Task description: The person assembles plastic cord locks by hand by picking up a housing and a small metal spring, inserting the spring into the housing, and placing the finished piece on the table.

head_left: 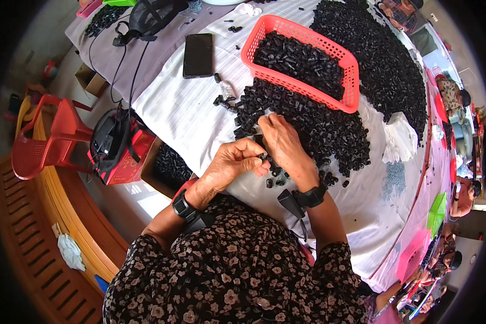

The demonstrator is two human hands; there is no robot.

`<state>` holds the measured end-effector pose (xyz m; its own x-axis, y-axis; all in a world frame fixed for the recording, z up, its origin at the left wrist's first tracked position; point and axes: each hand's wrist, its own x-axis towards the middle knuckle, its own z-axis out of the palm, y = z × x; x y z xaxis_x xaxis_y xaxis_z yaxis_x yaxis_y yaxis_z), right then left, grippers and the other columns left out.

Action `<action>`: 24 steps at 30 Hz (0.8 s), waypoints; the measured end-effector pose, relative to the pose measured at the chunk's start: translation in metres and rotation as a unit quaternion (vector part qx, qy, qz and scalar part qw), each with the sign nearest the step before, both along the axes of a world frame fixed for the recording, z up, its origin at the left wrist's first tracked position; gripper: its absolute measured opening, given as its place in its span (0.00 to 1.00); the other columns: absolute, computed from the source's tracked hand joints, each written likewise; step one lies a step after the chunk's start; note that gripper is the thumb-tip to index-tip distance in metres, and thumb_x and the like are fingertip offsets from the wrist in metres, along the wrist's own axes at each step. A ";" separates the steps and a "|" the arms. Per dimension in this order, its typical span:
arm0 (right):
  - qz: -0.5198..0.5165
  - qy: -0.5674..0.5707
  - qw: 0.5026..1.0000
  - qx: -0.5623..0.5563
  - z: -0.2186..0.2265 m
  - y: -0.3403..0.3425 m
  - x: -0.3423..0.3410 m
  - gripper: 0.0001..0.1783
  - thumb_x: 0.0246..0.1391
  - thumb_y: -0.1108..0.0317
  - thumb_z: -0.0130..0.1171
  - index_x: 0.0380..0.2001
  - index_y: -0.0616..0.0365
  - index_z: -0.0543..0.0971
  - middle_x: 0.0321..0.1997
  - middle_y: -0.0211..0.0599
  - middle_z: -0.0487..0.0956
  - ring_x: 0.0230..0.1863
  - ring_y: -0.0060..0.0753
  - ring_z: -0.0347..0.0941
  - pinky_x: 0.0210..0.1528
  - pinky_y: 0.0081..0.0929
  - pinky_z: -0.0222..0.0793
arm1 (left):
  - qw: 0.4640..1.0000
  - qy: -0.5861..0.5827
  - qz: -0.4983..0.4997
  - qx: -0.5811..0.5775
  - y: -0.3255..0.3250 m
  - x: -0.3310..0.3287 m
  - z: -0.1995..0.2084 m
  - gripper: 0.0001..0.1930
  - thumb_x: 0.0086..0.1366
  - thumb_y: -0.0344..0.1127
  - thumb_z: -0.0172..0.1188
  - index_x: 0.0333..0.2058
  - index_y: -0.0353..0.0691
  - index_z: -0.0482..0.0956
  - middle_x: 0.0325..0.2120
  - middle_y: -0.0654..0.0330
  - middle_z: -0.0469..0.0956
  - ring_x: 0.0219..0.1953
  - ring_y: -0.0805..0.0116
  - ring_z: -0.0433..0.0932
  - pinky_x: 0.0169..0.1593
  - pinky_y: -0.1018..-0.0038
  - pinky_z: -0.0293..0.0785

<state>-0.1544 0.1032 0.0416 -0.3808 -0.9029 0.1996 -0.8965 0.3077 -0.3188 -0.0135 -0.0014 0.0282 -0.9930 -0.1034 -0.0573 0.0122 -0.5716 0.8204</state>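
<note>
Between thumb and forefinger, my left hand (229, 163) pinches a small black plastic part (263, 156). Close beside it, my right hand (284, 141) reaches into the near side of a loose pile of black parts (329, 137); its fingers are bent down among them, and I cannot make out what they hold. A red perforated basket (302, 85) full of similar black parts stands just beyond the pile. A few loose pieces lie on the white cloth under my hands. Each wrist wears a black strapped device.
A much larger black heap (370, 65) covers the table's far right. A black phone (198, 55) lies at the far left. White crumpled plastic (400, 137) and scattered grey-blue pins (395, 181) are to the right. A red chair (54, 135) and a box of parts (170, 167) stand left; other people sit along the right.
</note>
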 end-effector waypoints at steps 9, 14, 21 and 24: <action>-0.027 -0.133 0.971 -0.197 0.006 0.020 -0.007 0.09 0.48 0.82 0.50 0.34 0.62 0.71 0.29 0.40 0.74 0.27 0.39 0.73 0.30 0.27 0.69 | 0.998 -0.017 0.050 -0.032 0.001 0.001 -0.001 0.07 0.60 0.24 0.58 0.38 0.31 0.74 0.30 0.58 0.78 0.30 0.72 0.76 0.38 0.76 0.74; -0.070 -0.463 0.869 -0.159 0.027 0.041 0.010 0.05 0.53 0.78 0.52 0.35 0.62 0.72 0.26 0.30 0.75 0.24 0.16 0.68 0.26 0.18 0.67 | 0.998 -0.020 0.046 -0.036 0.006 -0.003 0.002 0.07 0.60 0.24 0.57 0.38 0.31 0.74 0.31 0.58 0.78 0.31 0.72 0.77 0.39 0.76 0.74; -0.033 -0.478 0.857 -0.189 0.028 0.052 0.017 0.06 0.55 0.77 0.51 0.37 0.62 0.74 0.30 0.29 0.74 0.25 0.15 0.68 0.27 0.16 0.67 | 0.997 -0.014 0.038 -0.066 0.011 -0.007 0.010 0.07 0.59 0.23 0.58 0.37 0.31 0.75 0.30 0.59 0.78 0.31 0.74 0.76 0.39 0.77 0.74; -0.024 -0.426 0.881 -0.203 0.023 0.053 0.019 0.06 0.54 0.78 0.51 0.36 0.62 0.74 0.32 0.32 0.75 0.28 0.18 0.69 0.29 0.19 0.68 | 0.995 -0.024 0.036 -0.094 0.012 -0.008 0.011 0.07 0.59 0.23 0.59 0.36 0.31 0.75 0.30 0.59 0.78 0.31 0.74 0.76 0.39 0.78 0.74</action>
<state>-0.1356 0.1566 0.0645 -0.5835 -0.8024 0.1252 -0.2671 0.0440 -0.9627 -0.0211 0.0105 0.0396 -0.9790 -0.1885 -0.0775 0.0059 -0.4064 0.9137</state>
